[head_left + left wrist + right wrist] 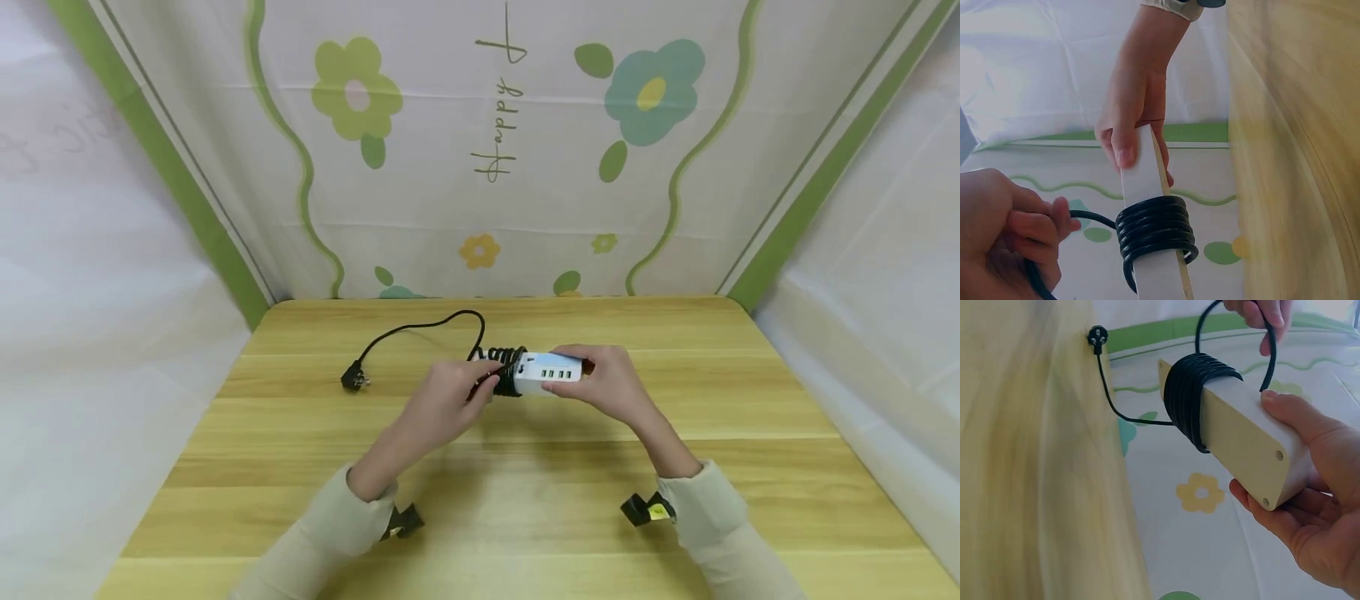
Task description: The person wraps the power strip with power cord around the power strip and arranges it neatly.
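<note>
A white power strip [551, 367] with several USB ports is held over the table by my right hand [603, 383], thumb on one long side and fingers on the other at its right end. Black cable [1154, 228] circles the strip's middle in several tight, side-by-side turns. My left hand [450, 400] pinches the cable between thumb and fingers, just left of the coils; in the left wrist view a short stretch runs taut from fingertips to the wraps. From the coils another length loops left to the black plug [354, 377], whose prongs point right.
The wood-grain table [525, 517] spreads below both hands. A white curtain with printed flowers [480, 200] stands along its far edge, and white sheets [97, 292] hang at both sides. Black wrist devices [637, 510] sit at the sleeve cuffs.
</note>
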The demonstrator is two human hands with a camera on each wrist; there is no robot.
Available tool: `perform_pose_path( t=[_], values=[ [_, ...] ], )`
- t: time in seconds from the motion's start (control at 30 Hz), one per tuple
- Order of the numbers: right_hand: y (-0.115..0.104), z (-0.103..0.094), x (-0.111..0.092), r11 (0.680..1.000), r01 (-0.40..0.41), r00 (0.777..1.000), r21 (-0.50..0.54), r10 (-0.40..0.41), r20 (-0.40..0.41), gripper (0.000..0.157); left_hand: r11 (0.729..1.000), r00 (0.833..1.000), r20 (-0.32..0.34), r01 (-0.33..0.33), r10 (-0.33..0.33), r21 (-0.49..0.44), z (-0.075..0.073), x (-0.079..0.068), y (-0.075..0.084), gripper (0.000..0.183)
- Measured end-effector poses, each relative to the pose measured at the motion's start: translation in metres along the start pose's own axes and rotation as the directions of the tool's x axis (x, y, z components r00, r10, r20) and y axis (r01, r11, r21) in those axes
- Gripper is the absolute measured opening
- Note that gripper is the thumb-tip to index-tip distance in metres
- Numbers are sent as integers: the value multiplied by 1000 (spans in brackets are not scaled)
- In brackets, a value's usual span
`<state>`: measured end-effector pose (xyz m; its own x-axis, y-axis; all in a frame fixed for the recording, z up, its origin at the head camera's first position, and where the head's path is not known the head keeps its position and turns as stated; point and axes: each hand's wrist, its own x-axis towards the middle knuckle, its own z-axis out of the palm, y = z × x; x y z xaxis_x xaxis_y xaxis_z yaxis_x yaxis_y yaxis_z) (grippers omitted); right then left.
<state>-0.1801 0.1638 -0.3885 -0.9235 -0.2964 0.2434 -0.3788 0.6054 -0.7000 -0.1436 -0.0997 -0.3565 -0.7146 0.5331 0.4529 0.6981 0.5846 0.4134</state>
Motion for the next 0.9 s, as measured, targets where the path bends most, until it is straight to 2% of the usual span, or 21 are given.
perform_pose_path(
  t=[0.17, 0.3, 0.43, 0.6, 0.7, 0.77, 0.83, 0.9],
  values=[
    [0, -8, 3, 1000, -7, 1000, 1, 7, -25, 45, 998, 995, 79, 61, -61, -2, 2, -4, -3, 25],
    [1, -12, 4, 1000, -9, 998, -2, 9, -65, 46, 993, 979, 175, 110, -101, -42, 2, -7, -5, 23],
    [5, -15, 7, 1000, -21, 986, -3, 20, -164, 47, 985, 965, 247, 123, -91, -118, 4, -12, -4, 20],
    [12, -16, 10, 998, -51, 973, 43, 59, -223, 46, 973, 949, 313, 108, -39, -205, 21, -18, 2, 20],
    [14, -14, 11, 993, -73, 971, 94, 92, -220, 44, 949, 944, 326, 137, -39, -284, 34, -23, 0, 21],
    [14, -14, 12, 985, -104, 969, 137, 132, -208, 46, 923, 945, 323, 166, -49, -346, 42, -26, -6, 21],
    [14, -15, 13, 970, -151, 965, 189, 186, -185, 48, 891, 948, 315, 185, -50, -415, 49, -29, -13, 21],
    [14, -17, 13, 948, -191, 959, 255, 236, -160, 51, 871, 952, 303, 184, -42, -456, 53, -31, -18, 21]
  ],
)
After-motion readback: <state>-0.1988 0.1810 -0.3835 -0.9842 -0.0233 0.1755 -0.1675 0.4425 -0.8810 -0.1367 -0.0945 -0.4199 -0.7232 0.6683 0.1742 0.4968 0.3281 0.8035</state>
